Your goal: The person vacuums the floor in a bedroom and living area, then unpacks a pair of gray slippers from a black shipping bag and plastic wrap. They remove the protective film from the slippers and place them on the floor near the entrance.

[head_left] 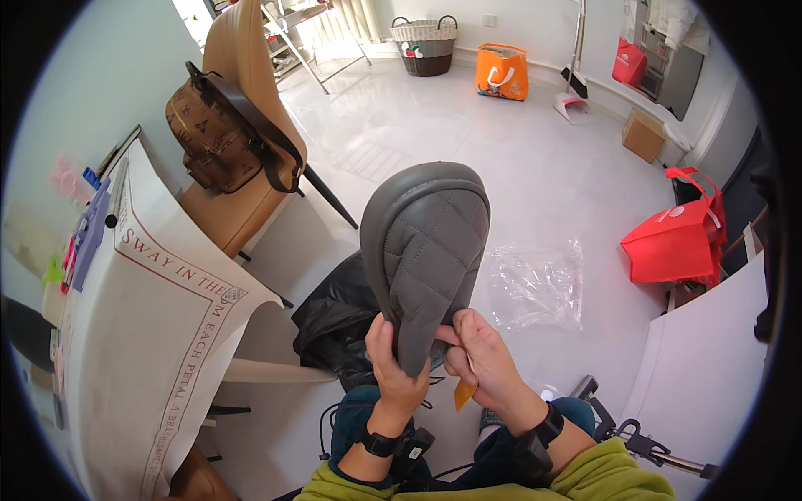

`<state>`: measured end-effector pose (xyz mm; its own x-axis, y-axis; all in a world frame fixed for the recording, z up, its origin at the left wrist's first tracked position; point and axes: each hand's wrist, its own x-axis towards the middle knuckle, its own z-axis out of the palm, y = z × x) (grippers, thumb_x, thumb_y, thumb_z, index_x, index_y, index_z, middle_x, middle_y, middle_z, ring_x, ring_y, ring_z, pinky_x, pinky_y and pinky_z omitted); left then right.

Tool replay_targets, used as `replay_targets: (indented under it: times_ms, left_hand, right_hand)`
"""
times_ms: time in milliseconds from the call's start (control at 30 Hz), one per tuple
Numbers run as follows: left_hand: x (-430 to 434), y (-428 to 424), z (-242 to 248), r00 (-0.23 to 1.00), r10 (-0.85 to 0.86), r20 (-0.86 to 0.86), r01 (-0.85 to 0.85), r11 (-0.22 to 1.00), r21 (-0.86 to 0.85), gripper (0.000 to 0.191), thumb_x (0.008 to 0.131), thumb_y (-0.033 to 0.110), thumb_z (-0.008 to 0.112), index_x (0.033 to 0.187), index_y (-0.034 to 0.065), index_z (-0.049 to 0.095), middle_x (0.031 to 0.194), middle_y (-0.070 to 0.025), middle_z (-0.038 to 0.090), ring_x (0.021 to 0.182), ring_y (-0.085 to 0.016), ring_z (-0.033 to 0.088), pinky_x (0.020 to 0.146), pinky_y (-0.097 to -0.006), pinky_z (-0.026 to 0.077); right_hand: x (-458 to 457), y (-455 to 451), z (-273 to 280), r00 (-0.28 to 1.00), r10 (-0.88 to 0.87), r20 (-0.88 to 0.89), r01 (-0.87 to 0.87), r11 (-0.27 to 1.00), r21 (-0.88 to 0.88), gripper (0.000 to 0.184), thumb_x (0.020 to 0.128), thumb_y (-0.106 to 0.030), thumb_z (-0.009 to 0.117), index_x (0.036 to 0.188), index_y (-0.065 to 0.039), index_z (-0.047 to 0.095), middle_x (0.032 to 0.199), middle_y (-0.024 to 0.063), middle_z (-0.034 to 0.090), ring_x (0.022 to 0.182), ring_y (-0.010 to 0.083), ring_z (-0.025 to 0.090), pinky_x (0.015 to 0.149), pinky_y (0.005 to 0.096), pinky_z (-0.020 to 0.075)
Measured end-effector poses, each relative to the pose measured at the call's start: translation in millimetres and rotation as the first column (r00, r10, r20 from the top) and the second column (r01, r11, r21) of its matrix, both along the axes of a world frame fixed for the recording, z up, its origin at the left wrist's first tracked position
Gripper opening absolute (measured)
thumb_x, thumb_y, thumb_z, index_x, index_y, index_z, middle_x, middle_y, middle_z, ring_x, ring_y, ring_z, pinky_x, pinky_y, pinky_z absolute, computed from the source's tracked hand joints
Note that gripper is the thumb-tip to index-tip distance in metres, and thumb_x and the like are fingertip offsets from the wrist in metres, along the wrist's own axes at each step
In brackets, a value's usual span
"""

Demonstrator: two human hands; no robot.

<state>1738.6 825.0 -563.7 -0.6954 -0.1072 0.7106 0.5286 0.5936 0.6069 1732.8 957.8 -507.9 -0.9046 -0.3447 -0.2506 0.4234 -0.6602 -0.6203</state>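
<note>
A grey quilted slipper (432, 250) stands tilted up before me, its rounded toe pointing away. My left hand (398, 369) grips its near end, fingers on the left side and thumb on the right. At the slipper's lower right edge, my right hand (479, 357) is curled, with thumb and fingers touching or very near that edge. A flat orange-yellow piece (464, 395) sticks out below the right hand's fingers, held in them; its other end is hidden. Behind the slipper, a black plastic bag (329, 319) lies on the floor, partly covered from view.
A clear plastic bag (536, 285) lies on the floor. To the left stand a table with a white printed cover (144, 325) and a tan chair (229, 225) bearing a brown backpack (216, 141). A red bag (673, 244) is at right; an orange bag (501, 72) and basket (425, 50) stand farther off.
</note>
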Motion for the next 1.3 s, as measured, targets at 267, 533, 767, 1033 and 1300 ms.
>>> replay_targets:
  times_ms: [267, 533, 767, 1033, 1300]
  left_hand:
    - [-8.2, 23.4, -12.7, 0.959, -0.045, 0.279, -0.008, 0.982, 0.187, 0.07, 0.07, -0.011, 0.05, 0.137, -0.0011, 0.031, 0.128, -0.0246, 0.039, 0.117, -0.039, 0.043, 0.1, -0.0402, 0.033]
    - [-9.3, 32.8, -20.3, 0.89, -0.109, 0.443, -0.018, 0.962, 0.272, 0.073, 0.073, -0.013, 0.043, 0.142, 0.0004, 0.021, 0.13, -0.0239, 0.041, 0.116, -0.029, 0.048, 0.097, -0.0332, 0.038]
    - [-35.7, 13.8, -22.0, 0.684, -0.509, 0.522, 0.42, 0.861, 0.289, 0.063, 0.074, 0.008, 0.072, 0.13, 0.0038, 0.045, 0.112, -0.015, 0.058, 0.092, -0.019, 0.058, 0.072, -0.0294, 0.049]
    - [-76.5, -100.2, -145.3, 0.421, 0.014, 0.907, 0.332, 0.928, -0.169, 0.021, 0.07, 0.014, 0.073, 0.087, 0.0023, 0.066, 0.076, -0.0149, 0.065, 0.072, -0.028, 0.064, 0.068, -0.035, 0.051]
    - [-69.5, -85.3, -244.9, 0.559, 0.444, 0.7, 0.272, 0.699, -0.661, 0.059, 0.073, 0.002, 0.065, 0.127, 0.0148, 0.045, 0.132, -0.0187, 0.039, 0.115, -0.037, 0.043, 0.091, -0.0431, 0.04]
  right_hand:
    - [-8.1, 7.2, -5.7, 0.972, -0.235, 0.029, 0.236, 0.948, -0.215, 0.023, 0.098, -0.029, 0.043, 0.084, -0.013, 0.048, 0.079, -0.0021, 0.052, 0.04, 0.0038, 0.03, 0.043, 0.0211, 0.0275]
    - [-34.3, 50.8, -15.1, 0.923, -0.255, 0.288, 0.331, 0.907, -0.259, 0.024, 0.096, -0.031, 0.049, 0.08, -0.014, 0.053, 0.039, -0.0039, 0.033, 0.034, 0.0073, 0.026, 0.041, 0.022, 0.0271]
    - [-31.8, 72.6, 4.9, 0.83, -0.553, -0.08, 0.558, 0.814, 0.162, 0.02, 0.096, -0.027, 0.05, 0.082, -0.013, 0.051, 0.046, -0.0068, 0.035, 0.035, 0.004, 0.03, 0.038, 0.0217, 0.0285]
    - [-35.3, 160.2, -3.2, 0.533, -0.838, -0.119, 0.844, 0.517, 0.142, 0.016, 0.095, -0.025, 0.053, 0.086, -0.012, 0.052, 0.047, -0.0057, 0.031, 0.035, 0.0039, 0.025, 0.038, 0.0196, 0.0241]
    - [-32.3, 151.7, -8.5, 0.567, -0.823, -0.02, 0.816, 0.558, 0.148, 0.017, 0.094, -0.027, 0.053, 0.084, -0.013, 0.052, 0.046, -0.0051, 0.033, 0.034, 0.0042, 0.024, 0.036, 0.0191, 0.0228]
